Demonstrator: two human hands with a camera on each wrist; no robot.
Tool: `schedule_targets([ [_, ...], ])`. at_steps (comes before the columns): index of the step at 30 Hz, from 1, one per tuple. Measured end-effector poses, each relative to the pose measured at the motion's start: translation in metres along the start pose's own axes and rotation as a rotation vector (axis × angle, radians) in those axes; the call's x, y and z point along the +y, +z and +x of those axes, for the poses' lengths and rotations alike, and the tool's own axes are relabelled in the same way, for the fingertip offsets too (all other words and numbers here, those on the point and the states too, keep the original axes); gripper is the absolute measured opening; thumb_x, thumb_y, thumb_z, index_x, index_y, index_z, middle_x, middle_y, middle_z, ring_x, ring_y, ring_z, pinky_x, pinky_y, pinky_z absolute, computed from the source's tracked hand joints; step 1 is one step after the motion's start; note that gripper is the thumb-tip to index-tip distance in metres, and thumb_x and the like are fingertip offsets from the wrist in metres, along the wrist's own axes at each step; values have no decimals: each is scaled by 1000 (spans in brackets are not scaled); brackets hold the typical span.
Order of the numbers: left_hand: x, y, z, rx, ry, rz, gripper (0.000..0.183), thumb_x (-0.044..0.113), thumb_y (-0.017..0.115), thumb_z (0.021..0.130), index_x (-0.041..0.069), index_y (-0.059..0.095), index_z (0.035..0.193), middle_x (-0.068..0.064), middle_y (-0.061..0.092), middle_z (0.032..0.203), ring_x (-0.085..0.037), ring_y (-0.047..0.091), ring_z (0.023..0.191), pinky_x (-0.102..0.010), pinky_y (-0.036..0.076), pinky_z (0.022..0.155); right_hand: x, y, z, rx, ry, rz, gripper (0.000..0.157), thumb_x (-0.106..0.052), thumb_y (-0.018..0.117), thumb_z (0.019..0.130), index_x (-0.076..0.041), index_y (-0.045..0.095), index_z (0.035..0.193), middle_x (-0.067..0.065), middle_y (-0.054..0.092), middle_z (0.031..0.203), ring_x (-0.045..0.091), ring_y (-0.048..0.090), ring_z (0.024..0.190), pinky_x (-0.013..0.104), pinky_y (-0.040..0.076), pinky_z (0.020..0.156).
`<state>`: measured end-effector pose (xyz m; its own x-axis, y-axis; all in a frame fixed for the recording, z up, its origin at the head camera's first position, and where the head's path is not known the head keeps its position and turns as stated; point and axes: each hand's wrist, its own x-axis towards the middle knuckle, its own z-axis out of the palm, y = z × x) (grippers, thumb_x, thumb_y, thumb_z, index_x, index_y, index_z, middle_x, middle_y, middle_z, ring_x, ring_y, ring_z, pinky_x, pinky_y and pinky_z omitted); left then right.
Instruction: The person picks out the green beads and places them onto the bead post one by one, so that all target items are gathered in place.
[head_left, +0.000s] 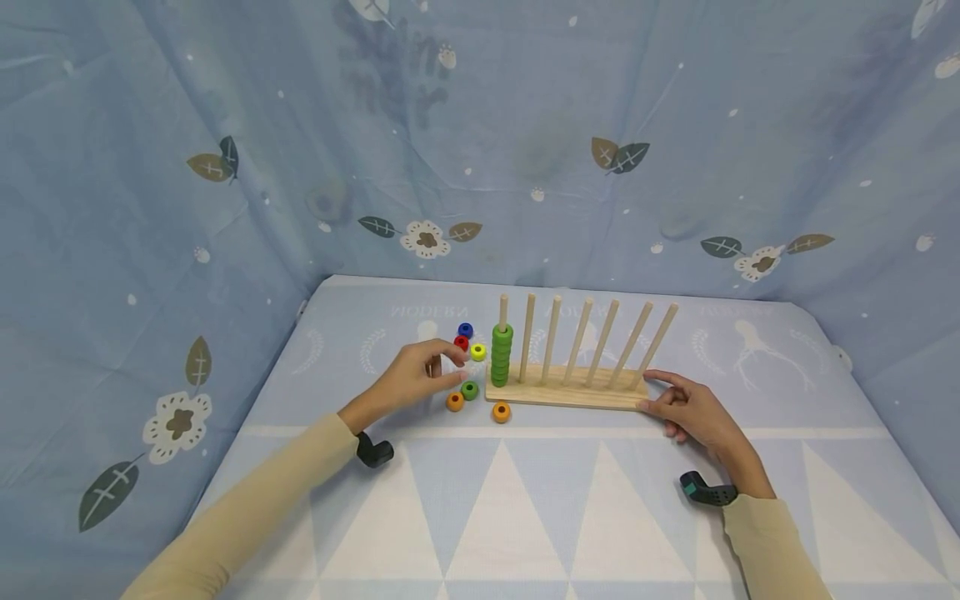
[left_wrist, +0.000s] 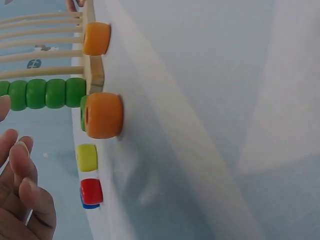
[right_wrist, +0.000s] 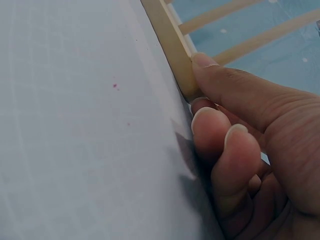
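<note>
A wooden peg rack [head_left: 566, 394] with a row of upright pegs stands on the table. Green beads [head_left: 502, 357] are stacked on its leftmost peg. My right hand [head_left: 693, 414] grips the rack's right end, its thumb [right_wrist: 235, 90] pressed on the base's edge. Left of the rack, my left hand [head_left: 420, 373] hovers over the loose beads, thumb and fingers parted with nothing between them. Around its fingertips lie a blue bead [head_left: 465, 330], a red bead [head_left: 461, 342], a yellow bead [head_left: 478, 352], a green bead [head_left: 469, 391] and an orange bead [head_left: 455, 402].
Another orange bead [head_left: 501, 412] lies in front of the rack's left end. A patterned cloth [head_left: 540, 500] covers the table. Blue fabric [head_left: 525, 125] hangs behind it and at both sides. Each wrist wears a black device [head_left: 375, 451].
</note>
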<state>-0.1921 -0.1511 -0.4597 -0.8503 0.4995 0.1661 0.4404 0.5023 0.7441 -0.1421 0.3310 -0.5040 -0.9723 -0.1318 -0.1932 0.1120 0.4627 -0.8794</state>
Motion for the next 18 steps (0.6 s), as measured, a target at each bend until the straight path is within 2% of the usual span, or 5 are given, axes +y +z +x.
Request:
schedule_targets([
  [8,-11,8,-4,-28,2,-22,34,28,80,93,7,72,118,-1,71,110,-18,54,66,-28,44,51,1,1,0,3,-1,-9,76,-30,81,92,-6,44,154,12,66,87,14,56,54,31,51,48],
  [13,-15,14,-5,-34,-15,8,37,29,83,90,8,72,119,-2,71,112,-16,53,67,-28,43,57,0,1,0,8,-1,-13,76,-31,81,92,-7,45,154,13,66,88,15,56,55,31,51,48],
  [18,-16,20,-7,-42,-43,45,37,28,85,88,12,72,119,3,70,109,-14,49,65,-27,41,58,1,1,0,10,-3,-12,75,-30,81,92,-7,45,154,12,66,87,14,56,54,31,51,48],
])
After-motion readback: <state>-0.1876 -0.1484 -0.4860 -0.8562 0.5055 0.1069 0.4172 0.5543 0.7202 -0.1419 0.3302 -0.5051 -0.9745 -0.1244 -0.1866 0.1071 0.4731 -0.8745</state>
